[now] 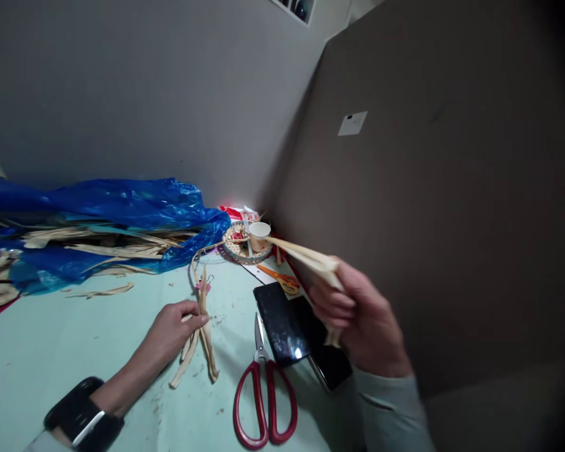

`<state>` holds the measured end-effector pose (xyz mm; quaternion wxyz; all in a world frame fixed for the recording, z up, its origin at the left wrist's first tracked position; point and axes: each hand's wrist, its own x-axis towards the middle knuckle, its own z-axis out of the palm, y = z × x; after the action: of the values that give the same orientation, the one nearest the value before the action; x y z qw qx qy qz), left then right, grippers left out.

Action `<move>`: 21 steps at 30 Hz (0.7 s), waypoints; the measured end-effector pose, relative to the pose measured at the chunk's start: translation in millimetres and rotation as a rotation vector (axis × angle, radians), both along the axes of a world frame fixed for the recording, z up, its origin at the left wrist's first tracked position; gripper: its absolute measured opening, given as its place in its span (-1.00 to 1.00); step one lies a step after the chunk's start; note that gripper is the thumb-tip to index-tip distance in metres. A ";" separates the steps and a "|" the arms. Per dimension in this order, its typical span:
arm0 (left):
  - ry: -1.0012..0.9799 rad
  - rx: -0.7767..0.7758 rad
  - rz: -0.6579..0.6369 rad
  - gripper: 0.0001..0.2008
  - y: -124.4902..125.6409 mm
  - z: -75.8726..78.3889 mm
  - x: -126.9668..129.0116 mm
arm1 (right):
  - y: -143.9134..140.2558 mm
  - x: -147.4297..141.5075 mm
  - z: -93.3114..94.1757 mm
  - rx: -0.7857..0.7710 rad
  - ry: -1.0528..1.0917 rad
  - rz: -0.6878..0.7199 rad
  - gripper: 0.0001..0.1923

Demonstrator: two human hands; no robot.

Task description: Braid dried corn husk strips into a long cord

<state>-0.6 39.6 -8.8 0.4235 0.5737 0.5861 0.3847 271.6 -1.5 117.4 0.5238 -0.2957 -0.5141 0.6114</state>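
Observation:
My left hand (181, 326) pinches a small bunch of pale dried plant strips (207, 342) just over the table, their loose ends spreading toward me. From the top of that bunch a thin twisted strand (194, 263) curves up toward the woven tray, near a pink clip (204, 285). Raised at the right, my right hand (353, 314) is closed around a folded pale strip (311, 258), whose long end points left toward the cup. Between the hands lie scissors with red handles (266, 405), blades pointing away from me.
A blue plastic bag (136, 198) full of dried strips lies along the back left. A paper cup (260, 237) stands on a round woven tray (245, 258) in the corner. Orange-handled scissors (282, 279) and two dark phones (280, 323) lie at the right, near the brown wall.

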 end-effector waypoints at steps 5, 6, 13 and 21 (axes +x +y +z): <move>-0.046 -0.027 0.003 -0.75 -1.3 0.2 0.3 | -7.9 38.1 -0.1 0.189 -0.882 -0.535 -0.73; -0.055 -0.029 0.009 -0.74 -1.8 0.9 0.5 | -4.5 34.7 -7.4 0.280 -1.057 -0.658 -0.78; -0.104 0.020 0.027 -0.76 -3.3 3.1 2.0 | 32.1 -84.3 -68.2 0.514 -1.115 -0.214 -0.79; -0.206 -0.065 0.058 -0.62 -8.8 -4.6 -0.9 | 72.3 -124.0 -98.8 0.207 -0.645 -0.080 -0.77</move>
<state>-1.6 30.8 -13.4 0.4885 0.4997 0.5681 0.4345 147.6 70.9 18.6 0.3850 -0.4389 -0.7008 0.4099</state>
